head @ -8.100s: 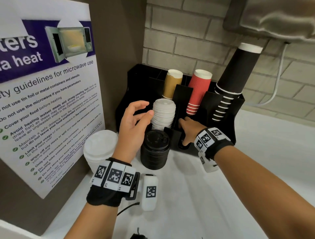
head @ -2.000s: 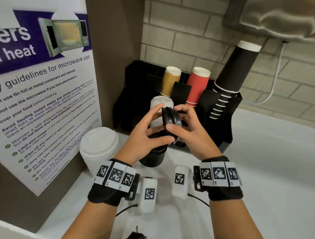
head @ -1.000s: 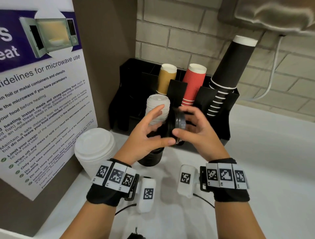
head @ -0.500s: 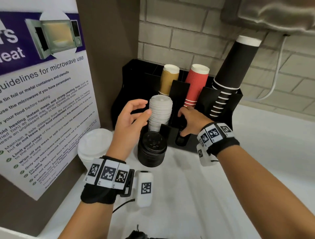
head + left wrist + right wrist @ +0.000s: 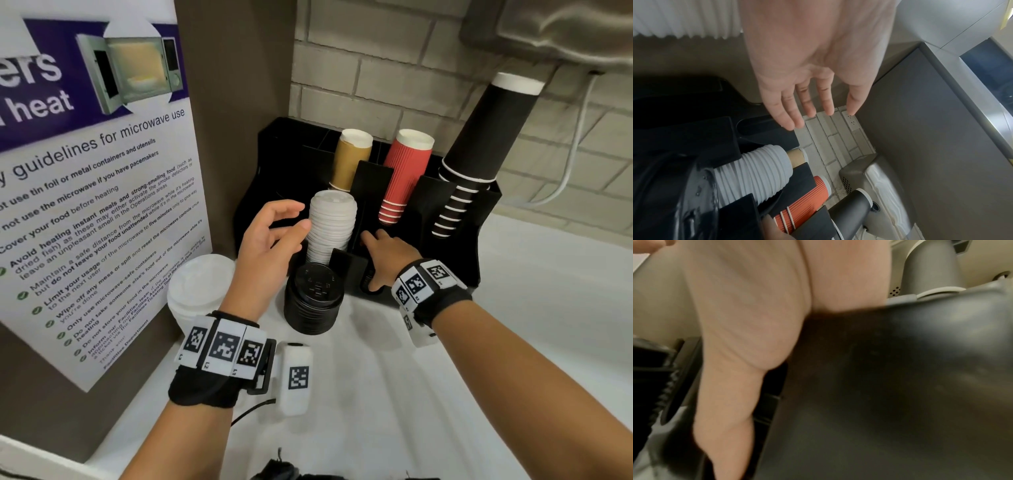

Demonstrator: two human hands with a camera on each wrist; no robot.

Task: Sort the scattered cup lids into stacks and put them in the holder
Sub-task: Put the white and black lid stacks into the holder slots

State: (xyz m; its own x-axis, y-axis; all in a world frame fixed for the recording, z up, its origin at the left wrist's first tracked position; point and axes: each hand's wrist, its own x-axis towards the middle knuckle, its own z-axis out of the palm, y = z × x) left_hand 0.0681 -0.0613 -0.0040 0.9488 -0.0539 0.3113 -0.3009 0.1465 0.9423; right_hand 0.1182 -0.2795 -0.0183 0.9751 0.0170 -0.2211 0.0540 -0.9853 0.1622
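A black holder (image 5: 455, 260) stands at the back of the white counter. A stack of small white lids (image 5: 330, 222) (image 5: 760, 172) leans in its left front slot. My left hand (image 5: 291, 216) (image 5: 809, 116) hovers open beside that stack and holds nothing. On the counter in front stand a stack of black lids (image 5: 313, 301) and, further left, a stack of larger white lids (image 5: 200, 291). My right hand (image 5: 370, 263) reaches into the middle front slot and grips a few black lids on edge. Its thumb (image 5: 725, 418) lies along the holder wall (image 5: 879, 386), and the fingers are hidden.
Brown cups (image 5: 351, 159), red cups (image 5: 406, 174) and a tall stack of black cups (image 5: 479, 154) fill the holder's rear slots. A microwave poster (image 5: 85, 205) covers the left panel. A brick wall, a white cable (image 5: 579, 164) and a grey appliance (image 5: 565, 31) lie behind.
One second ago both hands held the black lids in front of the holder. My right hand has carried them into the front slot; my left hand let go and opened beside the white stack.
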